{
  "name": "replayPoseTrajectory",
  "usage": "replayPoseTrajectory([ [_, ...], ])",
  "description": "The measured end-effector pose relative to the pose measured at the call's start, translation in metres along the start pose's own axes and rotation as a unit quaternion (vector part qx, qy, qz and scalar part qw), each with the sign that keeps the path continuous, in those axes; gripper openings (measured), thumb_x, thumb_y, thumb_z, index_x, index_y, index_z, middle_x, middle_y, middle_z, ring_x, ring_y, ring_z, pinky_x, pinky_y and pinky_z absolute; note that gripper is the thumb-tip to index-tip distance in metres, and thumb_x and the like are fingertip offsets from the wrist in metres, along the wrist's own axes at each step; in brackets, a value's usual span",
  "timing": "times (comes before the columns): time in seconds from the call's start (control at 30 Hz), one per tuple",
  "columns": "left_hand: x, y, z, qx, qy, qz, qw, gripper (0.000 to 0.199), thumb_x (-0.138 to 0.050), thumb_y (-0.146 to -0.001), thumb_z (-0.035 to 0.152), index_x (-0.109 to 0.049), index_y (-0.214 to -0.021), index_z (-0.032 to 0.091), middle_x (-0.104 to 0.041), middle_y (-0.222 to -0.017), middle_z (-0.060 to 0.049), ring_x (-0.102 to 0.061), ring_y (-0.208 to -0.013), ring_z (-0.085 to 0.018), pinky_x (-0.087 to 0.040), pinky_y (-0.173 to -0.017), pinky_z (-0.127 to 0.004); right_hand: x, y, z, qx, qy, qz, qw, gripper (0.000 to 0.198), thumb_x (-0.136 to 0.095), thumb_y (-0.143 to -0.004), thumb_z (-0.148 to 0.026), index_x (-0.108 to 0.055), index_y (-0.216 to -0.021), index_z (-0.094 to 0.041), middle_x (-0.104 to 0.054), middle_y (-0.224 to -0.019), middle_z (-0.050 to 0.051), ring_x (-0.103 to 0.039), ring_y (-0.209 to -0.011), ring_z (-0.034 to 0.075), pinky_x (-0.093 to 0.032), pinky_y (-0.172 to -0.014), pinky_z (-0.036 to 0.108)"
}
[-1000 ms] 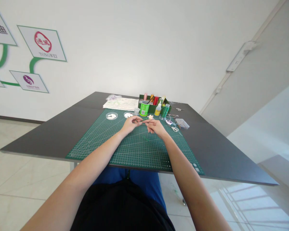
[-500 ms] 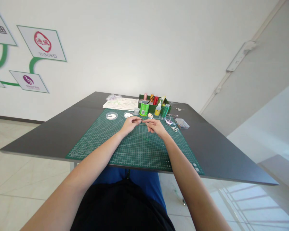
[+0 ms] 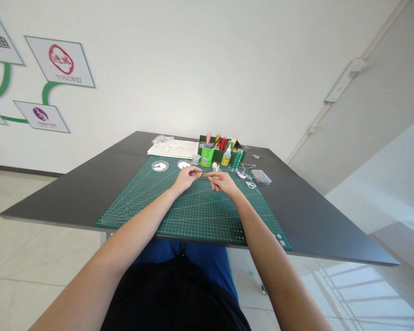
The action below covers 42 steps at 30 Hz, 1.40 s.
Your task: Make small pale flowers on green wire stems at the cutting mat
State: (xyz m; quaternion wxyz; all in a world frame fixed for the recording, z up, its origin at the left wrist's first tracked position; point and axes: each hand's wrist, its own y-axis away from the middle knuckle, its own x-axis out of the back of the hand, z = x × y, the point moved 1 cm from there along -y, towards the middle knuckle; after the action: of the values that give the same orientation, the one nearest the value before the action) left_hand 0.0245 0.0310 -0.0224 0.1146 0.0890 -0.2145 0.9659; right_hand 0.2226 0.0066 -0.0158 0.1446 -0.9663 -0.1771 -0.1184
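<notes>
My left hand [image 3: 187, 179] and my right hand [image 3: 224, 182] meet fingertip to fingertip above the green cutting mat [image 3: 193, 216]. Thumb and fingers of the left are pinched together; whatever they hold is too small to make out. The right hand's fingers also close at the tips, with the lower fingers curled, and their hold is equally unclear. A faint bright-green strand [image 3: 210, 199] shows below the hands against the mat. Just beyond the fingers are a small pale figure-like piece [image 3: 215, 166] and a green can [image 3: 207, 155] with sticks in it.
Shallow dishes [image 3: 160, 166] [image 3: 184, 164] with white contents sit left of a small grey pot [image 3: 196, 159]. Behind are white sheets [image 3: 174, 148], a dark green box [image 3: 240, 146], a glue bottle [image 3: 226, 156] and a green spool [image 3: 237, 158]. White-handled scissors [image 3: 250, 185] and a clear case [image 3: 261, 177] lie right.
Both hands stay in the same place, fingertips together. Only a very slight shift of the fingertips shows.
</notes>
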Motion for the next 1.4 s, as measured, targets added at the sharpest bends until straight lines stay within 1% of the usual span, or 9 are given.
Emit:
replayPoseTrajectory([
  [0.13, -0.0008, 0.0009, 0.0012, 0.013, 0.025, -0.005, 1.000, 0.027, -0.073, -0.077, 0.034, -0.072, -0.094, 0.013, -0.069, -0.077, -0.004, -0.055, -0.058, -0.012, -0.045, -0.053, -0.024, 0.0002, -0.0001, 0.0004, -0.002, -0.001, 0.000, 1.000, 0.041, -0.065, -0.084, -0.042, -0.074, -0.108, -0.010, -0.058, -0.048, -0.004, -0.041, -0.036, 0.007, -0.028, -0.040, 0.021],
  [0.3, -0.0012, 0.0011, 0.0018, 0.023, 0.052, -0.006, 0.998, 0.026, -0.075, -0.075, 0.032, -0.069, -0.091, 0.012, -0.065, -0.073, -0.002, -0.054, -0.055, -0.011, -0.041, -0.048, -0.023, -0.0003, -0.0008, 0.0017, -0.003, 0.000, -0.002, 1.000, 0.041, -0.065, -0.083, -0.042, -0.075, -0.108, -0.010, -0.058, -0.047, -0.004, -0.041, -0.036, 0.007, -0.027, -0.039, 0.021],
  [0.6, -0.0021, 0.0015, 0.0037, 0.040, 0.065, -0.013, 0.997, 0.029, -0.076, -0.073, 0.032, -0.067, -0.093, 0.012, -0.063, -0.074, -0.002, -0.054, -0.053, -0.011, -0.037, -0.043, -0.022, -0.0001, 0.0000, 0.0015, -0.006, 0.003, -0.002, 1.000, 0.042, -0.066, -0.083, -0.043, -0.075, -0.108, -0.011, -0.059, -0.048, -0.003, -0.041, -0.036, 0.008, -0.029, -0.040, 0.021],
  [0.67, -0.0021, 0.0016, 0.0029, 0.041, 0.068, -0.014, 0.997, 0.030, -0.077, -0.073, 0.033, -0.067, -0.093, 0.012, -0.063, -0.076, -0.002, -0.053, -0.053, -0.010, -0.036, -0.044, -0.022, -0.0001, 0.0003, 0.0010, -0.006, 0.002, -0.003, 1.000, 0.041, -0.066, -0.084, -0.043, -0.075, -0.108, -0.011, -0.059, -0.048, -0.003, -0.041, -0.036, 0.008, -0.029, -0.040, 0.021],
  [0.8, -0.0018, 0.0013, 0.0011, 0.027, 0.073, -0.014, 0.997, 0.031, -0.079, -0.072, 0.034, -0.067, -0.091, 0.013, -0.064, -0.077, -0.001, -0.052, -0.054, -0.009, -0.041, -0.050, -0.022, -0.0001, 0.0002, 0.0009, -0.002, 0.001, 0.000, 1.000, 0.041, -0.065, -0.084, -0.042, -0.075, -0.109, -0.011, -0.059, -0.048, -0.003, -0.042, -0.037, 0.008, -0.030, -0.041, 0.021],
  [0.93, -0.0019, 0.0010, -0.0002, 0.026, 0.074, -0.015, 0.997, 0.033, -0.080, -0.071, 0.037, -0.068, -0.090, 0.013, -0.065, -0.076, -0.002, -0.053, -0.057, -0.010, -0.044, -0.055, -0.023, -0.0001, -0.0001, 0.0013, -0.003, 0.004, 0.006, 1.000, 0.042, -0.066, -0.083, -0.042, -0.075, -0.109, -0.010, -0.059, -0.048, -0.003, -0.041, -0.037, 0.008, -0.030, -0.041, 0.021],
  [1.07, -0.0023, 0.0014, 0.0001, 0.030, 0.078, -0.020, 0.996, 0.033, -0.078, -0.074, 0.040, -0.068, -0.090, 0.013, -0.066, -0.077, -0.003, -0.054, -0.059, -0.011, -0.045, -0.057, -0.025, -0.0001, 0.0000, 0.0008, -0.001, 0.006, 0.011, 1.000, 0.042, -0.066, -0.083, -0.043, -0.075, -0.109, -0.010, -0.059, -0.049, -0.003, -0.040, -0.037, 0.007, -0.030, -0.041, 0.021],
  [1.4, -0.0019, 0.0004, -0.0002, 0.037, 0.074, -0.025, 0.996, 0.038, -0.070, -0.079, 0.051, -0.068, -0.087, 0.014, -0.064, -0.073, -0.002, -0.050, -0.054, -0.010, -0.038, -0.051, -0.023, 0.0001, -0.0001, 0.0003, 0.004, 0.010, 0.010, 1.000, 0.042, -0.066, -0.084, -0.044, -0.075, -0.108, -0.010, -0.059, -0.049, -0.003, -0.040, -0.037, 0.007, -0.031, -0.040, 0.021],
])
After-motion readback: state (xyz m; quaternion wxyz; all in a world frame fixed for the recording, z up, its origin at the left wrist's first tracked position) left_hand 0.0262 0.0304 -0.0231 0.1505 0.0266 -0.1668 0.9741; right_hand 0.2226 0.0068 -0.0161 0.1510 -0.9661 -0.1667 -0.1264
